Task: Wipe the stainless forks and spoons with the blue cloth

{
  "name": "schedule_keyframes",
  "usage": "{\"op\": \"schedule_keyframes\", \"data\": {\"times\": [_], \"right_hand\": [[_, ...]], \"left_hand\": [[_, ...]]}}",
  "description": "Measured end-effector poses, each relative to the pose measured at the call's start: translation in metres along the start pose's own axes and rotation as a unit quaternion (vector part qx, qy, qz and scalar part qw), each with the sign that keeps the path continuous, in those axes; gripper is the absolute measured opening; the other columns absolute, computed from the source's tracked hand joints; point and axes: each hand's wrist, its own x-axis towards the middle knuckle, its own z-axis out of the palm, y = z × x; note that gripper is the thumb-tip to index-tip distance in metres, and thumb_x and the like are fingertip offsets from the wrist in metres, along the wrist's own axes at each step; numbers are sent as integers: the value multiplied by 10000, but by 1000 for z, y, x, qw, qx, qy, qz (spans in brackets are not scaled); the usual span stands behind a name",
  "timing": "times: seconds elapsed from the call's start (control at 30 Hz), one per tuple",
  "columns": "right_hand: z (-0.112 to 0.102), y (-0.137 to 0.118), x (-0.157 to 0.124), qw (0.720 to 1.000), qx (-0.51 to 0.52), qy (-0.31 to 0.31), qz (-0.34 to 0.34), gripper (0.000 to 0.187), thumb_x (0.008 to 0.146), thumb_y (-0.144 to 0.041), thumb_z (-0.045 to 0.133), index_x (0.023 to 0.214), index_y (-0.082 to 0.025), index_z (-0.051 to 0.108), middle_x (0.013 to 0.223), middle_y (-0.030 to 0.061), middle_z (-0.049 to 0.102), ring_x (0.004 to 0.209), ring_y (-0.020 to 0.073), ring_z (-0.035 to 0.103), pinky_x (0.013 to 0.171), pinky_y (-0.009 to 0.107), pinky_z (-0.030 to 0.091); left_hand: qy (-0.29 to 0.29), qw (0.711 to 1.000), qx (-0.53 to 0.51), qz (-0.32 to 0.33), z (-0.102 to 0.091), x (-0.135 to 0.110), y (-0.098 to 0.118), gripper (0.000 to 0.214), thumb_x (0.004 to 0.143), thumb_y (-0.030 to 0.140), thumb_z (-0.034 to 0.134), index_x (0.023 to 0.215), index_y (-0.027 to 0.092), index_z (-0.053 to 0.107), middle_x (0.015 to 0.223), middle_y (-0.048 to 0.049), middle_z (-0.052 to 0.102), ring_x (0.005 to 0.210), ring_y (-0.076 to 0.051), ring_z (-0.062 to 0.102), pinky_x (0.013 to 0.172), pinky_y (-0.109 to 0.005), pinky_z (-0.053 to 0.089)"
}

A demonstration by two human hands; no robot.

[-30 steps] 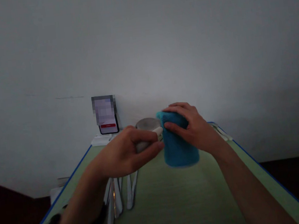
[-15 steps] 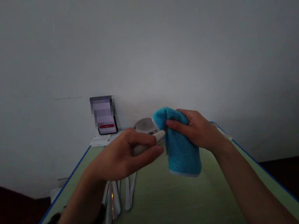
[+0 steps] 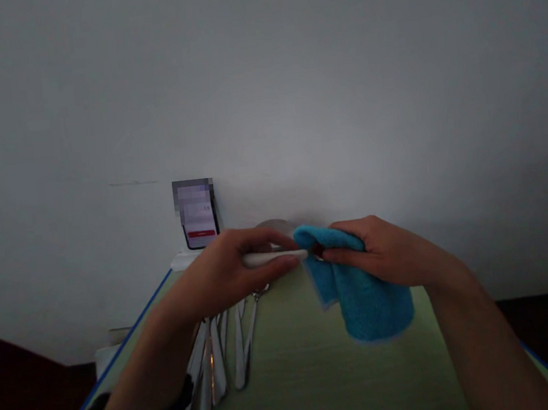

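Observation:
My left hand (image 3: 232,268) is closed around the pale handle of a utensil (image 3: 274,256), which points right, roughly level above the table. The utensil's far end goes into a folded blue towel (image 3: 375,308), so its kind is hidden. My right hand (image 3: 376,249) pinches the towel around that end, thumb in front and fingers behind. The towel's lower part hangs loose below the hand. Beneath my left forearm lie several pieces of metal cutlery (image 3: 240,352), handles toward me; one near the right looks like a fork.
A phone (image 3: 200,219) with a lit screen leans against the wall (image 3: 340,93) at the back left. Partly hidden behind my hands is a round greyish dish (image 3: 276,223). The table (image 3: 311,371) has a green top and blue edging.
My right hand and the towel have shifted right and slightly down, and the towel now folds over the utensil's end. The handle has turned from slanting to nearly level.

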Motion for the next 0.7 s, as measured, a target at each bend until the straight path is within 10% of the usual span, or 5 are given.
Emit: {"op": "schedule_keyframes", "data": {"times": [0.3, 0.57, 0.7], "right_hand": [[7, -12, 8, 997, 5, 68, -30, 301, 850, -409, 453, 730, -174, 598, 618, -42, 552, 568, 84, 481, 540, 201, 355], [3, -10, 1, 996, 46, -70, -39, 242, 882, -325, 410, 1018, -227, 584, 871, -6, 638, 718, 127, 568, 614, 229, 418], [3, -8, 2, 998, 4, -36, -42, 215, 870, -301, 440, 1009, -219, 582, 860, 2, 638, 719, 133, 570, 634, 239, 415]], "left_hand": [[16, 1000, 7, -10, -9, -5, 10, 223, 790, 356, 569, 889, 171, 643, 559, 48, 555, 450, -48, 450, 418, -129, 357], [4, 1000, 7, -9, -15, -6, -1, 230, 765, 371, 598, 868, 170, 644, 530, 51, 535, 434, -51, 438, 398, -133, 339], [32, 997, 60, -32, -13, -3, -3, 316, 730, 434, 614, 916, 178, 631, 601, 31, 589, 501, -79, 510, 451, -154, 378]]}}
